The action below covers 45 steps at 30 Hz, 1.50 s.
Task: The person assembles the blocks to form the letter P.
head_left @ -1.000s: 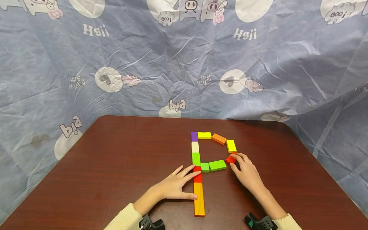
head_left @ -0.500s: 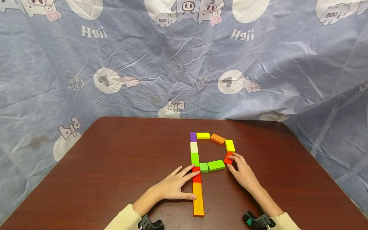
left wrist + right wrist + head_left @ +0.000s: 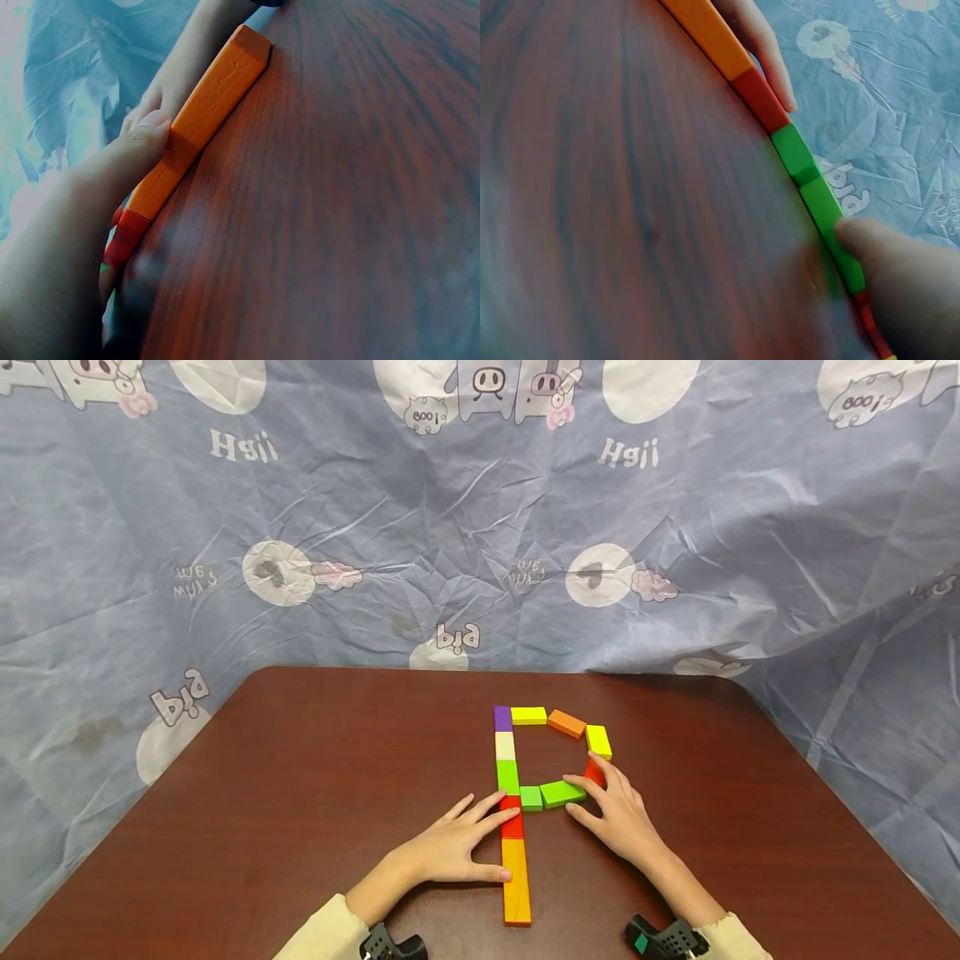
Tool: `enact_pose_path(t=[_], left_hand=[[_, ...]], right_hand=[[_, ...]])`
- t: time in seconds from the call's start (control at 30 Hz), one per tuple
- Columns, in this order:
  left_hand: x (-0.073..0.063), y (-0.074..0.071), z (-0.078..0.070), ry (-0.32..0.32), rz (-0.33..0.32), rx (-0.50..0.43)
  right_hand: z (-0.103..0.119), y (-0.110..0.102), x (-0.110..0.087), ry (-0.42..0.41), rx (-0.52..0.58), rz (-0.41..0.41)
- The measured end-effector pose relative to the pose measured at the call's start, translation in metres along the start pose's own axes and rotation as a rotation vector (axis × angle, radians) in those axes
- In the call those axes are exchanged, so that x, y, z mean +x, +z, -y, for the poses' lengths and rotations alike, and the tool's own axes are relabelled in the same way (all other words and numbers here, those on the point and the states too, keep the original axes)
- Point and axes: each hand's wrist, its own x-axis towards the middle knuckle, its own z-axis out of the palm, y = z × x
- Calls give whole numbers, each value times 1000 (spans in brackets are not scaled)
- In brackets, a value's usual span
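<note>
Coloured wooden blocks lie in a P shape on the table. Its stem includes an orange block (image 3: 516, 881), a red block (image 3: 512, 820) and a green block (image 3: 507, 777). The left hand (image 3: 455, 852) rests spread on the stem, fingertips on the red block and thumb on the orange one. The right hand (image 3: 621, 814) pinches a long green block (image 3: 561, 793) in the loop, its thumb (image 3: 855, 234) on the near side and index finger at the far edge. Another finger reaches over the second red block (image 3: 593, 772), which is partly hidden by the hand.
A small green block (image 3: 531, 798) joins the stem. Along the top lie a purple block (image 3: 502, 718), a yellow block (image 3: 528, 716), an orange block (image 3: 566, 723) and a second yellow block (image 3: 598, 742). The brown table (image 3: 337, 760) ends before a printed blue cloth (image 3: 450, 527).
The right hand first turned the loop's red block more upright, closing it against its neighbours. It then moved left onto the long green block. The left hand has stayed in place.
</note>
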Motion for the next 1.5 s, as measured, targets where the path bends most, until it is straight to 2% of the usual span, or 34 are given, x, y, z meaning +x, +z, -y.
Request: enact_pose_path(t=[0.3, 0.57, 0.67, 0.83, 0.93, 1.1, 1.23, 1.4, 1.5], left_hand=[[1, 2, 0, 9, -9, 5], [0, -2, -1, 0, -3, 1], [0, -4, -2, 5, -1, 6], [-1, -3, -1, -1, 6, -1], [-1, -2, 0, -3, 8, -3], [-1, 0, 0, -6, 6, 0], [-1, 0, 1, -2, -4, 9], [1, 0, 0, 6, -15, 16], [1, 0, 0, 7, -9, 10]], right_hand=[[4, 6, 2, 72, 13, -1], [5, 7, 3, 63, 19, -14], [10, 7, 4, 4, 4, -42], [27, 13, 6, -160, -28, -32], [36, 19, 11, -184, -30, -31], [41, 27, 18, -146, -37, -53], [38, 25, 21, -124, 2, -56], [12, 5, 19, 6, 87, -123], [-7, -6, 14, 91, 85, -129]])
